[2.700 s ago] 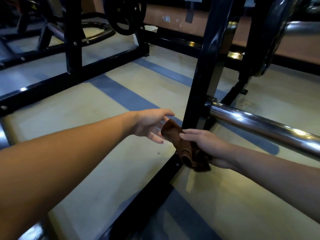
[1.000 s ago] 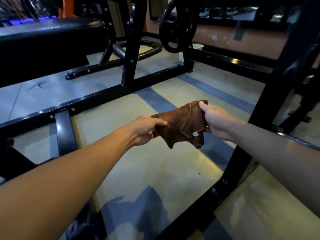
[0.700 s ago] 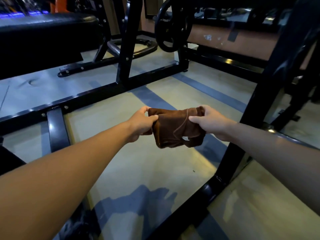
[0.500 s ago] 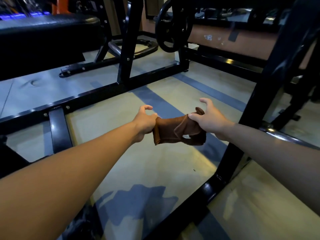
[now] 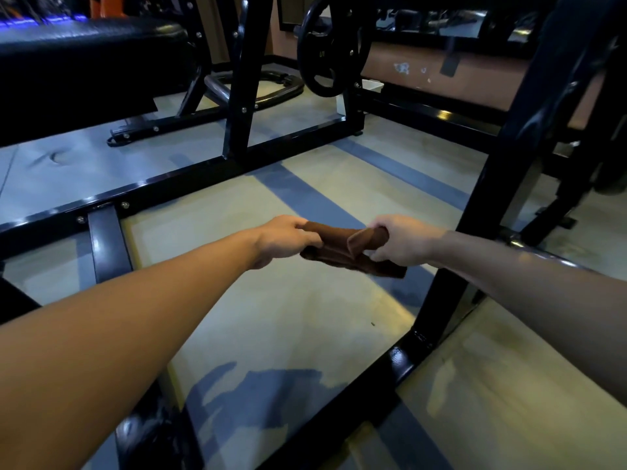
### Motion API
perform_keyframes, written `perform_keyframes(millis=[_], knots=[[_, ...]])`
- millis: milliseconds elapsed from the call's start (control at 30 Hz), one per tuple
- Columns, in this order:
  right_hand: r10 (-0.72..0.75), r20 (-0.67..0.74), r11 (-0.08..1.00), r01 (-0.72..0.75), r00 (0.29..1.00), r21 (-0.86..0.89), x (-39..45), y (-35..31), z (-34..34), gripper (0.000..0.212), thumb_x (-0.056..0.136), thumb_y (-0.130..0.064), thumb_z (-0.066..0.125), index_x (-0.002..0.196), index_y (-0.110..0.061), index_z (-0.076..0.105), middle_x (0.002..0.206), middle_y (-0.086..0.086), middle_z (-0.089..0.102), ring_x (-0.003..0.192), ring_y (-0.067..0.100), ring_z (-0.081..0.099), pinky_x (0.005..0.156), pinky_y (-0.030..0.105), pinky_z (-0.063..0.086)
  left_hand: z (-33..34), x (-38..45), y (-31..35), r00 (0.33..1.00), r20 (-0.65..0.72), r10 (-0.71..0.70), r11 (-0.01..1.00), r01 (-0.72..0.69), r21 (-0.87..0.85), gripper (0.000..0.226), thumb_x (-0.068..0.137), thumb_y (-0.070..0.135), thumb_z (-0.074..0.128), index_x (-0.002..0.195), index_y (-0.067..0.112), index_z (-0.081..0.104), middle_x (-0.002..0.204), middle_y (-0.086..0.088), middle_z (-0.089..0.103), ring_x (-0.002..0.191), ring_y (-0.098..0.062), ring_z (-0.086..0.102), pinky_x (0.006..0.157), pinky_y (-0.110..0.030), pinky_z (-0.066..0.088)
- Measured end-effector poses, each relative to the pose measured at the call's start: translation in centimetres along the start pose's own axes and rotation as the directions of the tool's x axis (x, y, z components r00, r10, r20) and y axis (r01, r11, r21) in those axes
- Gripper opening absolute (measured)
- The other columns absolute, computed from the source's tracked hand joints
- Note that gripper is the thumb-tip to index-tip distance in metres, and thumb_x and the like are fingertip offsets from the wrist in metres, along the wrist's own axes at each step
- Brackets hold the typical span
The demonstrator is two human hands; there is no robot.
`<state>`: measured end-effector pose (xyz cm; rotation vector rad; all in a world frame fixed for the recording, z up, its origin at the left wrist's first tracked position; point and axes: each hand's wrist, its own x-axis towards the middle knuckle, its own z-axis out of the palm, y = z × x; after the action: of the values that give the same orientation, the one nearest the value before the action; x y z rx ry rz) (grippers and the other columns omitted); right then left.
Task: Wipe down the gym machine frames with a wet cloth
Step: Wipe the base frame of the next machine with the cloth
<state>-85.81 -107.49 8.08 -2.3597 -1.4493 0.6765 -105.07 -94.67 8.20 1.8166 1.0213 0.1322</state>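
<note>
Change: since half a second ago we have drawn the cloth [image 5: 346,249] longer between our hands; it now reads as a rolled, folded strip rather than a loose bunch, and both hands have closed tighter on its ends.
Left hand [image 5: 283,240]: fingers curled round the left end of the cloth, gripping it.
Cloth: brown, held in the air between both hands above the floor [image 5: 278,320], touching no part of the machine; one flap sticks up near the right hand.
Right hand [image 5: 402,244]: fingers closed round the right end, gripping it too.
Frame [image 5: 481,212]: black upright post just right of our right hand, joined to a floor rail that runs toward us.
Handling: we judge the cloth soft, limp and light, a little heavier and clingier if wet; it will sag wherever unsupported.
Hold: we think a folded pad under one palm, with fingers wrapped over its edge, suits wiping the post best.
</note>
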Motion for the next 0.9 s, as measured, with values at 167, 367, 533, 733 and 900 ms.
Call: perform_keyframes(millis=[167,367,533,733,900], knots=[[-0.028,0.1,0.96,-0.001,0.995,0.279,-0.1,0.9,-1.5,0.027,0.086,-0.048,0.078,0.093,-0.022,0.079,0.107,0.001,0.073,0.1,0.018,0.07,0.087,0.031,0.052,0.2,0.1,0.7,0.995,-0.075,-0.07,0.919,0.035,-0.394,0.018,0.095,0.024,0.06,0.101,0.011,0.07,0.099,-0.01,0.077,0.096,-0.026,0.072,0.09,-0.037,0.056],[-0.062,0.185,0.824,-0.054,0.981,0.564,-0.6,1.1,-1.8,0.026,0.092,-0.028,0.072,0.113,-0.013,0.078,0.11,0.006,0.079,0.111,0.023,0.072,0.11,0.04,0.049,-0.6,-0.5,0.9,0.993,0.05,-0.107,0.834,0.117,-0.539,0.021,0.104,0.025,0.058,0.113,0.009,0.069,0.095,-0.01,0.078,0.079,-0.018,0.075,0.07,-0.029,0.062],[-0.087,0.328,0.815,-0.121,0.941,0.566,-1.7,0.9,-2.2,0.039,0.095,-0.042,0.063,0.119,-0.012,0.07,0.119,0.008,0.075,0.116,0.027,0.068,0.11,0.041,0.045,-0.8,-0.7,0.6,0.982,0.179,-0.063,0.828,0.151,-0.54,0.026,0.098,0.021,0.069,0.116,0.002,0.068,0.096,-0.012,0.076,0.079,-0.018,0.074,0.067,-0.026,0.063],[-0.214,0.286,0.816,0.009,0.934,0.578,-2.2,-0.8,-0.4,0.036,0.102,-0.04,0.061,0.122,-0.011,0.071,0.115,0.004,0.077,0.112,0.018,0.071,0.101,0.03,0.052,0.3,-0.8,1.2,0.965,0.262,-0.005,0.872,0.132,-0.472,0.037,0.099,0.028,0.067,0.124,0.001,0.066,0.107,-0.016,0.074,0.087,-0.021,0.071,0.08,-0.031,0.06],[0.031,-0.107,0.832,0.033,0.994,0.554,-1.8,-1.2,0.8,0.01,0.095,-0.03,0.07,0.092,-0.023,0.076,0.08,-0.005,0.076,0.062,0.003,0.066,0.055,0.016,0.051,1.1,0.7,1.0,0.982,-0.189,-0.014,0.981,-0.024,-0.194,0.037,0.091,0.054,0.071,0.092,0.018,0.06,0.089,-0.001,0.062,0.083,-0.017,0.055,0.086,-0.032,0.049]])
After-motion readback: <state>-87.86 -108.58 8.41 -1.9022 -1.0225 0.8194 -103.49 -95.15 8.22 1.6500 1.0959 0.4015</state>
